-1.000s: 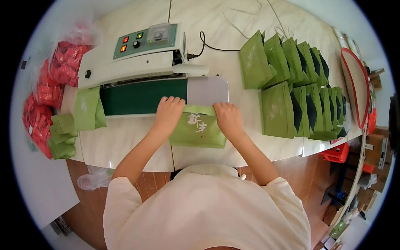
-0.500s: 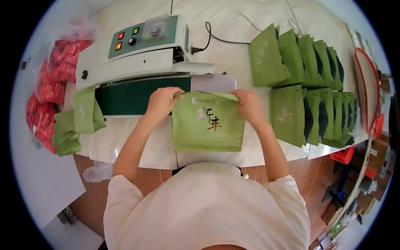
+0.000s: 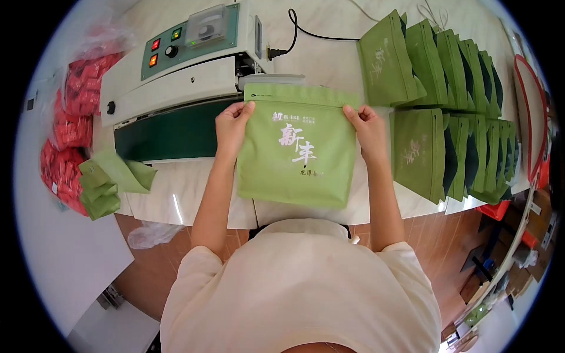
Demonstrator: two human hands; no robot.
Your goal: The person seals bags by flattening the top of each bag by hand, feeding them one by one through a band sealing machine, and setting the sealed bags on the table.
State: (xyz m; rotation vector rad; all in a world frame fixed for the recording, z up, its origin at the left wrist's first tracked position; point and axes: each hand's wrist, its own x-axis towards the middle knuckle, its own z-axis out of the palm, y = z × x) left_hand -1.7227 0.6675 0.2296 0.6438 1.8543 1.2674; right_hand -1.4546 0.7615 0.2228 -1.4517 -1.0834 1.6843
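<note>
A green printed pouch is stretched between my hands, its lettering facing me and its top edge lying flat. My left hand pinches its upper left side, and my right hand pinches the upper right. The pouch's top reaches just in front of the white sealing machine, whose switches are lit. Along the machine's front runs a dark green conveyor belt. At the belt's left end, more green pouches lie, one over the table and others beside it.
Two rows of upright green pouches stand on the right of the table. Bags of red packets sit at the far left. A black power cord runs behind. A clear plastic bag hangs at the front edge.
The held pouch's folded top edge has been flattened and lifted, showing the full upper strip. A pouch at the belt's left end has tipped over. The view has shifted slightly.
</note>
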